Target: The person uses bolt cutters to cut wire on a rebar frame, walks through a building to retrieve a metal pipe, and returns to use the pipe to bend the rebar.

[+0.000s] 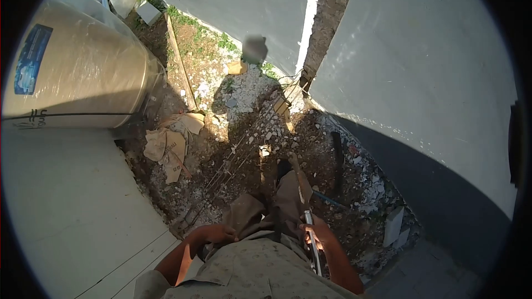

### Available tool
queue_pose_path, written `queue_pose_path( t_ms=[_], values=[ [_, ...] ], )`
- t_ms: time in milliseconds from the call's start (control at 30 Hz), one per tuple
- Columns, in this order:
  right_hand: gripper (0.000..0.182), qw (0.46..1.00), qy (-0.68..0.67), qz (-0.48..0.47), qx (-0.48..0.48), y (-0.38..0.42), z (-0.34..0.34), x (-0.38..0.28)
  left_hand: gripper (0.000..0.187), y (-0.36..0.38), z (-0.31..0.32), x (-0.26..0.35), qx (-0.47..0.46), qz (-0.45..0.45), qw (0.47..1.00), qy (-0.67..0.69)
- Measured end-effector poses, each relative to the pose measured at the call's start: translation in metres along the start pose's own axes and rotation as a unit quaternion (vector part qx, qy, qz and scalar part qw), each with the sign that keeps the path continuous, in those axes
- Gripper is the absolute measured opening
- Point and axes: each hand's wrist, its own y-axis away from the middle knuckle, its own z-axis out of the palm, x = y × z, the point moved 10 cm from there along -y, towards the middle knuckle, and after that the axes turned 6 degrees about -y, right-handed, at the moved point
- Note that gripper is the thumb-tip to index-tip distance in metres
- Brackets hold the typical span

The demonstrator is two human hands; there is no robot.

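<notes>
My right hand [318,231] is closed around a long metal bar [301,185] at my right hip. The bar's upper part is shiny and silver, and its lower part is thin and brownish. It slants down to the ground in front of my foot. My left hand [220,233] rests against the waist of my brown trousers [242,214], with loosely bent fingers and no tool visible in it. Thin rods [224,171] lie across the rubble between the walls.
A large plastic-wrapped tank [91,69] lies at the left. Torn cardboard [169,147] and a wooden plank [180,61] are on the stony ground. Grey walls [421,72] stand ahead and right. A pale slab [72,199] borders the left, and block pieces [393,226] lie at the right.
</notes>
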Motion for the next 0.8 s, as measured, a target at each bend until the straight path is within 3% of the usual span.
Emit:
queue_pose_path(
  t_ms=[133,200,233,333,400,467,500,600,700,800],
  values=[
    [0.04,0.998,-0.055,0.022,-0.026,-0.081,-0.021,-0.038,0.037,-0.012,-0.003,-0.016,0.005,-0.051,0.996,0.069],
    [0.036,0.999,-0.029,0.016,0.013,-0.104,-0.033,-0.066,0.037,-0.016,-0.003,-0.02,0.013,-0.076,0.992,0.097],
    [0.034,0.999,-0.015,0.011,0.032,-0.118,-0.038,-0.081,0.039,-0.025,-0.018,-0.021,0.072,-0.044,0.994,0.069],
    [0.033,0.989,0.075,-0.089,0.089,-0.159,-0.055,-0.132,0.039,-0.069,-0.063,-0.056,0.149,-0.074,0.957,0.238],
    [0.041,0.963,0.2,-0.112,0.143,-0.203,-0.082,-0.155,0.037,-0.097,-0.132,-0.064,0.35,-0.03,0.935,0.043],
    [0.042,0.935,0.268,-0.152,0.177,-0.234,-0.091,-0.184,0.043,-0.149,-0.175,-0.089,0.424,-0.033,0.904,-0.04],
    [0.051,0.914,0.306,-0.163,0.213,-0.253,-0.1,-0.195,0.051,-0.17,-0.193,-0.089,0.441,-0.033,0.893,-0.083],
    [0.051,0.887,0.353,-0.196,0.224,-0.329,-0.125,-0.215,0.078,-0.245,-0.247,-0.087,0.481,-0.048,0.863,-0.15],
    [0.045,0.839,0.38,-0.244,0.304,-0.413,-0.16,-0.23,0.095,-0.302,-0.291,-0.077,0.575,-0.029,0.785,-0.227],
    [0.036,0.847,0.351,-0.323,0.233,-0.491,-0.163,-0.238,0.101,-0.351,-0.319,-0.088,0.606,-0.029,0.739,-0.293]
  ],
)
